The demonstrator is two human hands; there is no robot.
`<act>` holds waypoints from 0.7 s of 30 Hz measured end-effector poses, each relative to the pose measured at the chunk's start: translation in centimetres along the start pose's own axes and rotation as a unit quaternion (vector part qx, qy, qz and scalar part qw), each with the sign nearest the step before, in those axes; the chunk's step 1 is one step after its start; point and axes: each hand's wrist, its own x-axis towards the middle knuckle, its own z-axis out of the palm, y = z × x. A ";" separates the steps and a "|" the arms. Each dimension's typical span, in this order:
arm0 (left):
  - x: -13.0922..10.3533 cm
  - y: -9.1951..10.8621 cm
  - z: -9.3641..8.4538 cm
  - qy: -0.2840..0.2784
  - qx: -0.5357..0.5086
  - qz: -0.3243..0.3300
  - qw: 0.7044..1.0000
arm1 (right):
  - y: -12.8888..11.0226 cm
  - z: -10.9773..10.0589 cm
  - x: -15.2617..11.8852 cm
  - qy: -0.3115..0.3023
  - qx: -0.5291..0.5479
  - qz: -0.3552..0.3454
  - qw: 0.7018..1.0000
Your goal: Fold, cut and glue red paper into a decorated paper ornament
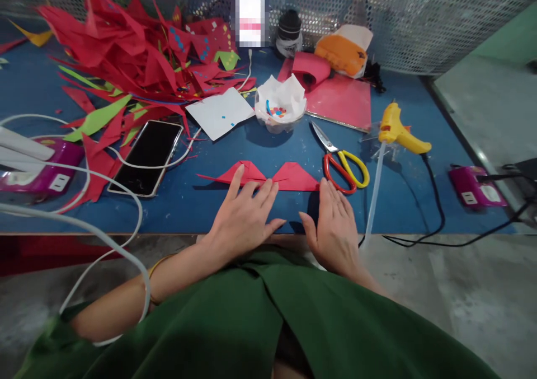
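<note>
A red paper cutout [293, 176] with two pointed humps and a thin tail at its left end lies on the blue table. My left hand [243, 214] rests on its left half, fingers stretched out over the lower edge. At the right tip of the cutout is my right hand [334, 225], flat with fingers extended and the thumb apart. Close to the right fingertips are scissors [339, 155] with one red and one yellow handle, blades spread. A yellow glue gun [394, 127] with a long glue stick lies further right.
Red and green paper scraps [109, 48] are heaped at the back left. A lined bowl [279, 107] holds small coloured bits beside a white sheet [220, 113]. A phone [146, 158], white cables [121, 244] and purple power strips [476, 187] lie around. Mesh stands behind.
</note>
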 end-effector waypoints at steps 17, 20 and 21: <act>0.2 -4.0 -0.5 0.072 -0.118 -0.153 0.979 | -3.9 1.2 3.4 -0.064 0.092 -0.134 0.985; 0.5 -4.3 -0.6 0.063 -0.130 -0.166 0.975 | -4.0 1.2 3.6 -0.067 0.082 -0.143 0.984; 0.7 -4.4 -0.6 0.059 -0.132 -0.168 0.975 | -4.1 1.2 3.7 -0.068 0.080 -0.144 0.984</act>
